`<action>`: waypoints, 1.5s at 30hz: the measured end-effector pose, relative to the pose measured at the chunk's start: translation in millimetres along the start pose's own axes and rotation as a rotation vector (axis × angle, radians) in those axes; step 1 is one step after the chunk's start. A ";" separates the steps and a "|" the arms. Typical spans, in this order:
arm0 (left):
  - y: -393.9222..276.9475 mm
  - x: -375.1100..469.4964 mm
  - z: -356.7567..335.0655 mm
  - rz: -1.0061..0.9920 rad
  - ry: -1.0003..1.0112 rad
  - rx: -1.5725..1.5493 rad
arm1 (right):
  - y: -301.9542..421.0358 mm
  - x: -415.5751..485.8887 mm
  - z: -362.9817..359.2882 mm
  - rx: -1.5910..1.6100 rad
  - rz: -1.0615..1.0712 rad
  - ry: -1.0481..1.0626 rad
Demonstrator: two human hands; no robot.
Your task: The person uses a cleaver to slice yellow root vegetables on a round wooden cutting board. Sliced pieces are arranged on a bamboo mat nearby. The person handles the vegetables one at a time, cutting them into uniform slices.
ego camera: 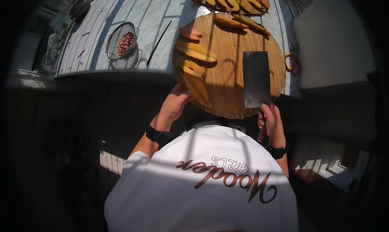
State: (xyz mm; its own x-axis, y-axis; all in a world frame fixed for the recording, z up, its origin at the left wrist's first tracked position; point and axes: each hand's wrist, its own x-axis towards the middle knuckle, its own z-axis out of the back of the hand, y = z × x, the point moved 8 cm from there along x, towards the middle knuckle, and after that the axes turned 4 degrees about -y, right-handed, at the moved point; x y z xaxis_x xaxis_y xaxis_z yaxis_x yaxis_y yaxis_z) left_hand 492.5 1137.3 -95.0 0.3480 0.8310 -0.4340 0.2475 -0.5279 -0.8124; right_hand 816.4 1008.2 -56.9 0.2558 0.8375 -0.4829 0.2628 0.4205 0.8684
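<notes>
My right hand [270, 122] grips the reddish handle of a cleaver, its broad dark blade [256, 80] lying flat over the right part of a round, ridged mat [228, 89]. At the mat's lower left edge, my left hand [179, 99] has its thumb and fingers on a long orange-yellow slice of what looks like dried fruit or sweet potato [196, 89]. Above it several similar pieces [197, 52] lie along the mat's left side. Two more long pieces [231, 22] rest near the mat's far edge.
A second ridged mat [264, 10] bearing several slices lies beyond. On the marble-patterned counter [146, 7] to the left are a mesh strainer [113, 46] with pinkish-brown nuts or beans [125, 43] and a thin black stick [159, 43]. Orange-handled scissors [292, 64] lie right of the round mat.
</notes>
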 end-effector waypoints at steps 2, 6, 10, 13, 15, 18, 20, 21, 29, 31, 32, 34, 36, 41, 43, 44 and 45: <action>2.9 -7.7 4.3 -0.046 0.020 -0.044 | -4.3 4.7 1.0 -0.030 -0.003 -0.005; 19.2 -13.8 20.1 -0.032 -0.109 -0.039 | -8.1 14.7 -5.0 -0.051 -0.044 0.034; 27.0 -13.7 32.5 -0.044 -0.191 0.056 | -3.9 20.5 -10.2 -0.088 -0.047 0.043; 31.6 -14.7 39.8 -0.034 -0.251 0.075 | -1.8 23.3 -14.0 -0.106 -0.043 0.051; 34.5 -15.2 42.1 -0.022 -0.274 0.026 | -1.3 24.1 -15.4 -0.116 -0.040 0.056; 38.7 -13.4 44.1 0.015 -0.295 -0.062 | -1.0 24.2 -15.2 -0.123 -0.032 0.057; 42.3 -12.3 47.1 0.062 -0.326 -0.079 | -1.0 22.9 -14.2 -0.116 -0.030 0.058; 43.4 -10.8 48.4 0.077 -0.347 -0.085 | -1.0 22.5 -13.3 -0.123 -0.034 0.052; 42.9 -11.1 48.1 -0.048 -0.386 -0.127 | 7.8 16.7 -10.9 -0.257 -0.017 0.086; 42.2 -12.5 48.3 -0.094 -0.379 -0.127 | 7.7 15.6 -10.6 -0.258 -0.004 0.093; 43.4 -13.0 49.1 -0.095 -0.386 -0.142 | 7.0 15.3 -9.8 -0.257 0.003 0.094; 43.5 -12.7 46.9 -0.118 -0.351 -0.193 | 4.2 16.0 -9.9 -0.285 0.007 0.132; 45.2 -12.6 45.3 -0.115 -0.331 -0.241 | 0.5 17.2 -9.5 -0.307 0.002 0.159; 50.6 -11.9 41.8 -0.106 -0.303 -0.304 | 1.0 12.7 -12.5 -0.298 0.007 0.211; 52.4 -10.8 42.1 -0.122 -0.313 -0.286 | 6.6 8.6 -15.4 -0.350 0.013 0.249; 52.7 -10.0 42.4 -0.132 -0.314 -0.277 | 9.8 6.9 -17.9 -0.372 0.019 0.270; 52.7 -9.5 42.5 -0.149 -0.312 -0.272 | 12.0 5.6 -21.0 -0.426 0.026 0.289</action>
State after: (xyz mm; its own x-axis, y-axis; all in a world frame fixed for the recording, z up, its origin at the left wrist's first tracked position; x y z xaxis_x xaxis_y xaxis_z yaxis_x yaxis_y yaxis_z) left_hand 463.7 1109.0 -150.3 0.0112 0.8926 -0.4507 0.5177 -0.3908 -0.7611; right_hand 801.5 1025.3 -46.9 -0.0265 0.8865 -0.4619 -0.1581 0.4526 0.8776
